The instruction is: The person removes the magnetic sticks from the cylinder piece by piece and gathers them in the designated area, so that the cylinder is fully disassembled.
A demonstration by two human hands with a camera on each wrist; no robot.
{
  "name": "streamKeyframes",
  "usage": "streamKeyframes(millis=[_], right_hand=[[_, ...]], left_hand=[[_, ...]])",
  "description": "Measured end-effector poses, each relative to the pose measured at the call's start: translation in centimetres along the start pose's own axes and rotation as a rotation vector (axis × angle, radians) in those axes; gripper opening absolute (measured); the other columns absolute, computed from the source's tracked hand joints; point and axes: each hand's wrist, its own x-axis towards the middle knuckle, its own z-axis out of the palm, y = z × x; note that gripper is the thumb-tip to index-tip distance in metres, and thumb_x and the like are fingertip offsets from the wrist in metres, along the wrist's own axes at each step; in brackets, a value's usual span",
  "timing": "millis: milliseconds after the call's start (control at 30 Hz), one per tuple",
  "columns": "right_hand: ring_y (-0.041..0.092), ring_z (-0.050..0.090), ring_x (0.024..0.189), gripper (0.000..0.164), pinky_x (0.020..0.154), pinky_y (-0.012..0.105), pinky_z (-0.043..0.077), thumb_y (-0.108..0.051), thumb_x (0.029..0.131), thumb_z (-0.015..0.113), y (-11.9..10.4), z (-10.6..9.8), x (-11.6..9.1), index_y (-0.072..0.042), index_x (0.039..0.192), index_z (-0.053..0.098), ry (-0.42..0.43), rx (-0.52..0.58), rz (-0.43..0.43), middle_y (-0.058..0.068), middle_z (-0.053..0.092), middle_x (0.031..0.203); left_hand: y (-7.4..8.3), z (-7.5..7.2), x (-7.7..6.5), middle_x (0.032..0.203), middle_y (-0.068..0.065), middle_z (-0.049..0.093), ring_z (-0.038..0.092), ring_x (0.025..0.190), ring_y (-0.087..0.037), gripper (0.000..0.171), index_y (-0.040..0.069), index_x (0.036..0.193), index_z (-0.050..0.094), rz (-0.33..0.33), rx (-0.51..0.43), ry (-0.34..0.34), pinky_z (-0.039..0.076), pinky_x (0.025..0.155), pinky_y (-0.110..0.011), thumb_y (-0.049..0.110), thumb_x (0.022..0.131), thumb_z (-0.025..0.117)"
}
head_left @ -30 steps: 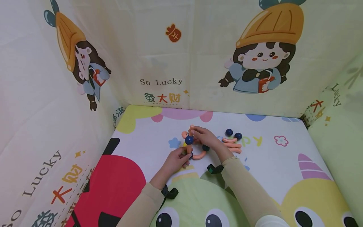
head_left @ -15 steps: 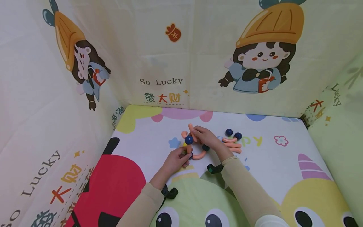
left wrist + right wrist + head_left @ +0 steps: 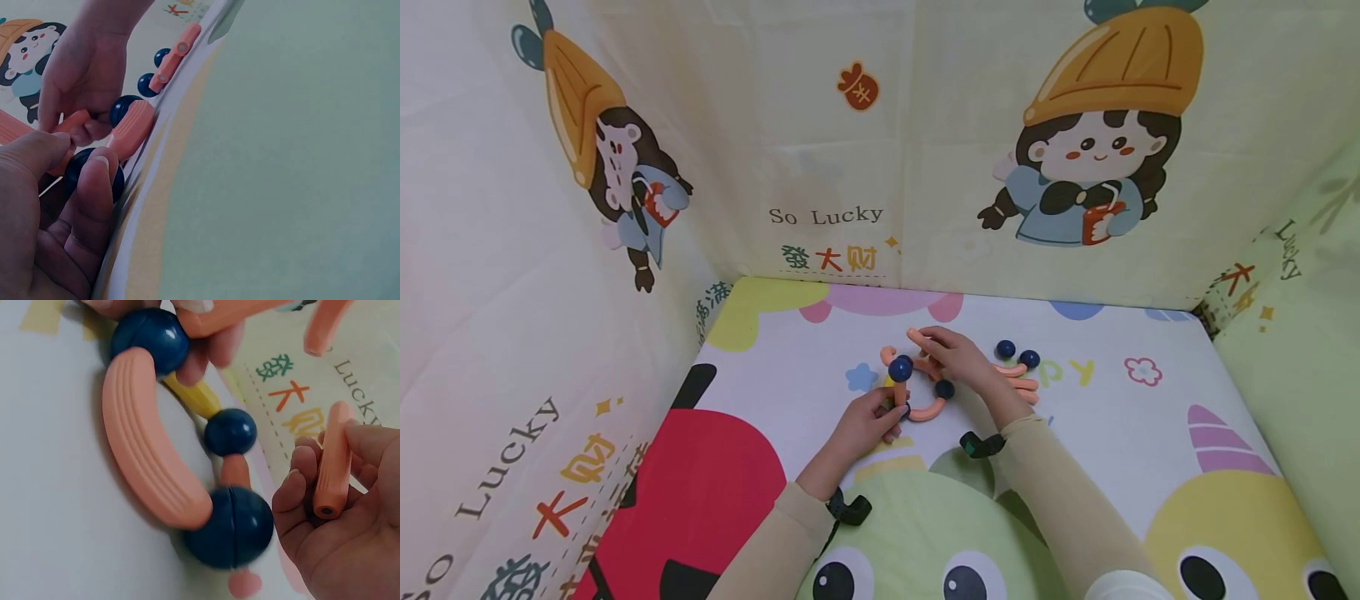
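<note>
My right hand [image 3: 958, 358] holds a straight orange magnetic building stick [image 3: 335, 462], tilted and apart from the assembly; one end shows a dark round spot in the right wrist view. With thumb and fingers, my left hand [image 3: 865, 421] pinches the base of the assembly at a dark blue ball [image 3: 94, 178] and an upright orange stick [image 3: 900, 393]. Another blue ball [image 3: 900, 368] tops that stick. A curved orange stick [image 3: 150, 440] runs from the base ball to a further blue ball [image 3: 230, 528]. A yellow stick [image 3: 194, 397] lies behind, partly hidden.
Right of the assembly lie two loose blue balls [image 3: 1006, 349] and several orange sticks [image 3: 1024, 384], partly hidden by the right hand. A printed cloth covers the table [image 3: 1165, 417]. Printed curtains [image 3: 940, 183] stand behind and at both sides.
The straight stick in my right hand stood on the top ball, then tilted; now it is off the ball and shifted right with the hand. My left hand stays in place.
</note>
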Motion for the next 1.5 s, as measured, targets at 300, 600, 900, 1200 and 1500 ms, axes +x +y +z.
streamKeyframes(millis=[300,600,900,1200,1500], right_hand=[[0.034,0.061,0.086,0.041,0.082,0.041,0.045,-0.058,0.094,0.056,1.4,-2.2,-2.1,-0.037,0.129,0.057,0.042,-0.095,-0.009,0.020,0.064,0.091],[0.025,0.054,0.095,0.037,0.076,0.032,0.047,-0.053,0.090,0.066,2.4,-4.4,-5.2,-0.029,0.119,0.060,0.111,-0.270,0.045,0.002,0.063,0.108],[0.022,0.058,0.086,0.030,0.073,0.032,0.050,-0.033,0.093,0.070,5.1,-6.5,-8.8,-0.022,0.120,0.064,0.161,-0.339,-0.065,0.006,0.064,0.108],[0.020,0.058,0.102,0.029,0.084,0.036,0.047,-0.037,0.089,0.073,7.8,-7.9,-11.4,-0.023,0.114,0.071,0.257,-0.447,-0.111,0.001,0.065,0.112],[0.015,0.052,0.082,0.023,0.069,0.026,0.043,-0.032,0.088,0.075,9.5,-8.5,-12.9,-0.018,0.107,0.073,0.254,-0.489,-0.150,-0.001,0.063,0.092]], left_hand=[[0.0,0.0,0.1,0.072,0.000,0.069,0.067,0.061,-0.017,0.037,0.024,0.123,0.063,-0.011,0.013,0.002,0.057,0.060,-0.032,0.048,0.095,0.062],[-0.1,0.0,0.1,0.072,-0.001,0.069,0.067,0.062,-0.017,0.038,0.025,0.124,0.062,-0.008,0.009,0.009,0.057,0.061,-0.033,0.049,0.095,0.061],[0.0,0.0,0.0,0.071,-0.001,0.069,0.067,0.061,-0.018,0.038,0.025,0.125,0.062,-0.005,0.012,0.008,0.057,0.061,-0.032,0.048,0.095,0.062],[0.1,-0.1,-0.1,0.070,0.000,0.069,0.066,0.060,-0.017,0.037,0.025,0.126,0.062,0.003,0.024,0.008,0.056,0.062,-0.031,0.047,0.095,0.061],[0.3,0.0,-0.1,0.070,0.000,0.068,0.066,0.060,-0.017,0.037,0.024,0.125,0.062,-0.009,0.031,0.006,0.056,0.063,-0.031,0.046,0.096,0.061]])
